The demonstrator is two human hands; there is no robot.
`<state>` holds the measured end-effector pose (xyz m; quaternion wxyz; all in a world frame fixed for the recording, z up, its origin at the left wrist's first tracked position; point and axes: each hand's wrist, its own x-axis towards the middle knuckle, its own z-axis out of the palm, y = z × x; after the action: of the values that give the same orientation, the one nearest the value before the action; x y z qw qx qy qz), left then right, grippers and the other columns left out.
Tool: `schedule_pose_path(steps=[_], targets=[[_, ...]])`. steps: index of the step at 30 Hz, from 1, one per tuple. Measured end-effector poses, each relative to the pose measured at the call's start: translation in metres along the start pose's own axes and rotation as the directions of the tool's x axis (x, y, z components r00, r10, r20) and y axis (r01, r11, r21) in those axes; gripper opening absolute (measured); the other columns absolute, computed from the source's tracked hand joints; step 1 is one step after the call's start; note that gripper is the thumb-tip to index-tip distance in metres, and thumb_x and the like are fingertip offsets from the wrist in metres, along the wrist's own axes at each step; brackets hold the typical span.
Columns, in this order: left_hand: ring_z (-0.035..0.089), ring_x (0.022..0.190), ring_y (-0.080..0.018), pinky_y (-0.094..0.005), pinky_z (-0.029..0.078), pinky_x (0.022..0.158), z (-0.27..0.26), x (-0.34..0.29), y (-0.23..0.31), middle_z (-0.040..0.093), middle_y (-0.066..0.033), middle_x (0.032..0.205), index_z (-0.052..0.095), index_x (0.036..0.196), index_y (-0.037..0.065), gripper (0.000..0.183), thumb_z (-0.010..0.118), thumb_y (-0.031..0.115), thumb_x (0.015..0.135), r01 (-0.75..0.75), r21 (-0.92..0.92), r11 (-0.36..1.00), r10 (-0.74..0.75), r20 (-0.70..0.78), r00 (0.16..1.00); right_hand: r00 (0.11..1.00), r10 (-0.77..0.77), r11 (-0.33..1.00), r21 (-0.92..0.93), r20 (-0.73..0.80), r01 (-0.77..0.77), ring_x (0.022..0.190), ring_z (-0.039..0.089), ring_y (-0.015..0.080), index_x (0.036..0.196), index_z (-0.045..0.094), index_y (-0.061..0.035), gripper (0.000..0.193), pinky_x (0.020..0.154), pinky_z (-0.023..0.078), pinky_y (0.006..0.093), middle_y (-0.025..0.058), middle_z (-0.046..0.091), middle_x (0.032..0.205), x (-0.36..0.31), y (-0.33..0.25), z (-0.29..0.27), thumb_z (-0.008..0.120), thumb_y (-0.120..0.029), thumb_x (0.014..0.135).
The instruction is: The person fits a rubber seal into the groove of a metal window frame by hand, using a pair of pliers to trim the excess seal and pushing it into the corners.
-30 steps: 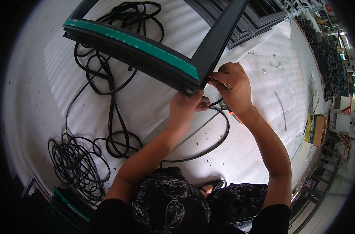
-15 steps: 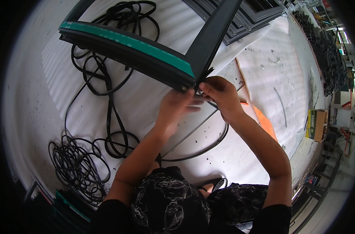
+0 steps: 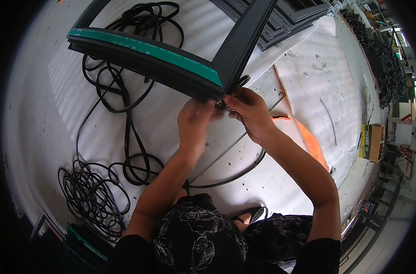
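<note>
The frame, a dark window-type section with a green strip along its near bar, sits tilted with its corner raised over the middle of the counter, and that corner is where both my hands meet. A black rubber cord runs from the corner down under my arms and loops back across the counter toward its near edge.

I judge the main risk to be the cord slipping out of the corner: it is thin, the bend there is sharp, and any slack pull from the long loop below could drag it free. The frame could also tip, since it is propped up at an angle and only my hands steady that corner.

My left hand is curled against the underside of the corner, fingers closed on the frame's edge. My right hand comes in from the right, its fingers pinched tight at the corner tip; I cannot tell whether they grip the cord end or the frame itself.

Further out, loose cord lies tangled in a pile of coils near the counter's left corner, and an orange sheet shows by my right forearm.
</note>
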<state>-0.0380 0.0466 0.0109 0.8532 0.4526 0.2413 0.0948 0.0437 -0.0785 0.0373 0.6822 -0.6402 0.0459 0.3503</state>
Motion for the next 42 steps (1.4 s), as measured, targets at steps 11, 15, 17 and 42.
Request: schedule_pose_path(steps=[11, 15, 17, 42], targets=[[0.064, 0.08, -0.0181, -0.0326, 0.055, 0.078, 0.005, 0.001, 0.008, 0.064, -0.0102, 0.089, 0.057, 0.092, -0.002, 0.017, 0.057, 0.015, 0.091, 0.069, -0.059, 0.996, -0.067, 0.04, 0.997, 0.948, -0.305, 0.949, 0.053, -0.093, 0.311, 0.081, 0.052, 0.0125, 0.105, 0.052, 0.0031, 0.032, 0.07, 0.044, 0.0256, 0.0072, 0.057, 0.089, -0.008, 0.029, 0.015, 0.065, -0.018, 0.086], [0.064, 0.08, -0.0178, -0.0319, 0.054, 0.078, 0.001, 0.0, 0.008, 0.064, -0.0095, 0.089, 0.056, 0.094, -0.002, 0.018, 0.057, 0.015, 0.091, 0.09, -0.018, 0.996, -0.09, 0.031, 0.995, 0.971, -0.232, 0.966, 0.102, -0.056, 0.236, 0.083, 0.053, 0.0134, 0.109, 0.051, 0.0041, 0.034, 0.073, 0.044, 0.0261, 0.0074, 0.058, 0.092, -0.014, 0.032, 0.016, 0.064, -0.017, 0.086], [0.064, 0.081, -0.0175, -0.0312, 0.054, 0.078, 0.002, -0.001, 0.01, 0.063, -0.009, 0.089, 0.055, 0.095, -0.002, 0.019, 0.058, 0.016, 0.091, 0.135, 0.003, 0.991, -0.135, 0.062, 0.989, 0.981, -0.187, 0.969, 0.153, -0.055, 0.193, 0.084, 0.054, 0.0137, 0.11, 0.051, 0.0046, 0.035, 0.074, 0.045, 0.0262, 0.0077, 0.058, 0.093, -0.016, 0.031, 0.016, 0.064, -0.017, 0.086], [0.062, 0.071, -0.0164, -0.0237, 0.048, 0.063, 0.013, 0.01, -0.002, 0.064, -0.0071, 0.078, 0.063, 0.094, 0.0, 0.021, 0.066, 0.018, 0.085, 0.323, -0.136, 0.937, -0.31, 0.107, 0.945, 0.989, -0.128, 0.715, 0.684, -0.075, 0.145, 0.092, 0.051, 0.0228, 0.105, 0.054, -0.0056, 0.038, 0.09, 0.041, 0.037, 0.0085, 0.056, 0.105, 0.075, -0.027, -0.026, 0.063, -0.037, 0.086]])
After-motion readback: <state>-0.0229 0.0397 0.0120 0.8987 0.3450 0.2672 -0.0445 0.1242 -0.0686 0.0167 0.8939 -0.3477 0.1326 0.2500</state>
